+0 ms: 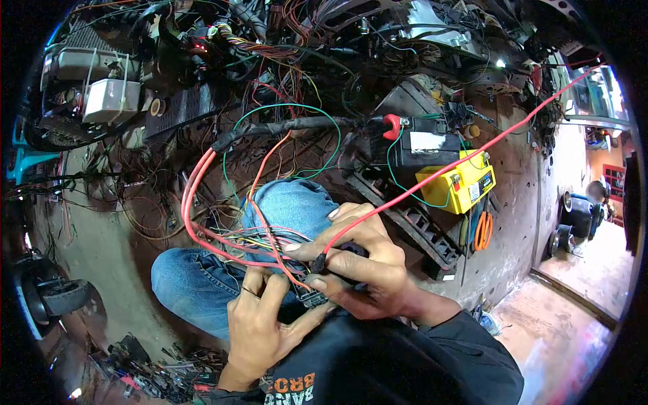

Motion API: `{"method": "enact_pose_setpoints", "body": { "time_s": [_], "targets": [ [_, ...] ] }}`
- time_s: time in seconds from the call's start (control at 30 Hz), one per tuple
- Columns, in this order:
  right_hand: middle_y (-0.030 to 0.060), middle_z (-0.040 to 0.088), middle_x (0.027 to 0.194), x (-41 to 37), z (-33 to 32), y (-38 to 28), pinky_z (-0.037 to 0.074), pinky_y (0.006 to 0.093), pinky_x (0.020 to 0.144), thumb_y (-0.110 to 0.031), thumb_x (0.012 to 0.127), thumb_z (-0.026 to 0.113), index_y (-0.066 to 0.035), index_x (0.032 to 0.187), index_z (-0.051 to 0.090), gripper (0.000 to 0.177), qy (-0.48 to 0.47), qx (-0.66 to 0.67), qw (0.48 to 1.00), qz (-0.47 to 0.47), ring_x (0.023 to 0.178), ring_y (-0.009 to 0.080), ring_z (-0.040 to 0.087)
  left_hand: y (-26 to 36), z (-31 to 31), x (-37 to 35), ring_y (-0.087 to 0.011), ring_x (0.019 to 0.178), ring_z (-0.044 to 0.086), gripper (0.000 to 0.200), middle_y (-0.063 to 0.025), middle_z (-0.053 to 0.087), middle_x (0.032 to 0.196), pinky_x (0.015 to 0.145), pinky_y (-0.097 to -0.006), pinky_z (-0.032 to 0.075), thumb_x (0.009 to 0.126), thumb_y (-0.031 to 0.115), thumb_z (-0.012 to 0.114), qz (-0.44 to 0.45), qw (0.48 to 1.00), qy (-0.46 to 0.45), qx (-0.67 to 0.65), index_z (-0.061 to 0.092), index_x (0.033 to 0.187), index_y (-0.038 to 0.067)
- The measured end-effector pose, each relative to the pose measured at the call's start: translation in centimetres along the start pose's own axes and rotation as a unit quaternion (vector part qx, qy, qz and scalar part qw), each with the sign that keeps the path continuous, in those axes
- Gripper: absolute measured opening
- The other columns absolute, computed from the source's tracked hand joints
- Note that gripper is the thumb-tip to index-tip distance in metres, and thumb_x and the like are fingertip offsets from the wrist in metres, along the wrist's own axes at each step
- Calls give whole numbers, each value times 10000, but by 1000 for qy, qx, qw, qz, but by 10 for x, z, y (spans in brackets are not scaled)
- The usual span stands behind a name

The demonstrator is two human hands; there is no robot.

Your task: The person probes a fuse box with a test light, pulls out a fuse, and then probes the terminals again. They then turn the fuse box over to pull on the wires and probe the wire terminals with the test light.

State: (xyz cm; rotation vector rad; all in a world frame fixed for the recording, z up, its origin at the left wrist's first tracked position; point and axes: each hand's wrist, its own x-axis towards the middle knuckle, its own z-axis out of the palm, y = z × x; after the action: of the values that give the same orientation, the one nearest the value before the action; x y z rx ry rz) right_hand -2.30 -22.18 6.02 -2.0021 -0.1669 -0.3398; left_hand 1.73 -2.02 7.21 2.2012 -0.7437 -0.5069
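My left hand (pixel 260 317) is closed around the lower left side of a black connector block (pixel 312 297), where several coloured wires gather. Pinched in my right hand (pixel 368 263) is a black-wrapped end (pixel 320 262) of a long red cable (pixel 432 177), just above the block. That cable runs up to the upper right. Thick salmon-red wires (pixel 190 196) loop from a black-taped harness (pixel 287 125) down to the block over my jeans-covered knee (pixel 287 206). My fingers hide part of the connector.
A black battery (pixel 426 143) and a yellow battery (pixel 472 183) stand right of the harness. Tangled wiring (pixel 277 40) fills the top. Tools (pixel 162 368) lie at lower left. A black slotted rack (pixel 412 226) is beside my right hand. A person (pixel 595 192) is far right.
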Motion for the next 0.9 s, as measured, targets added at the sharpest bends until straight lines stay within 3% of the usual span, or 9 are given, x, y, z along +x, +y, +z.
{"method": "enact_pose_setpoints", "body": {
  "time_s": [0.57,0.67,0.8,0.9],
  "targets": [
    [87,699,1036,-8,4,2,460,443,863,-7,707,806,-31,1015,713,322,21,-17,1000,-9,943,286,603,1,0,0,-396,885,678,625,-231,627,1129,683,-451,572,706,321,908,-3,1000,2,-1,641,1181,17],
    [68,699,1033,-8,3,0,453,444,880,-43,716,810,-61,1067,742,358,15,-33,999,-17,940,268,595,0,1,1,-399,872,674,613,-223,627,1116,668,-452,567,697,312,913,-5,1000,5,1,641,1163,22],
    [-32,620,958,-14,5,-1,436,431,935,-137,740,823,-183,1165,783,430,11,-90,996,-24,936,190,521,-1,0,-1,-376,808,665,521,-186,610,1024,615,-454,549,690,298,915,-9,1000,-5,-3,638,1045,35],
    [-39,611,963,-18,8,-1,428,421,933,-155,737,833,-187,1169,782,436,28,-115,992,-36,944,182,507,0,2,1,-363,782,662,508,-175,601,991,600,-454,545,689,303,916,1,1000,14,-3,635,1023,43]
  ]
}}
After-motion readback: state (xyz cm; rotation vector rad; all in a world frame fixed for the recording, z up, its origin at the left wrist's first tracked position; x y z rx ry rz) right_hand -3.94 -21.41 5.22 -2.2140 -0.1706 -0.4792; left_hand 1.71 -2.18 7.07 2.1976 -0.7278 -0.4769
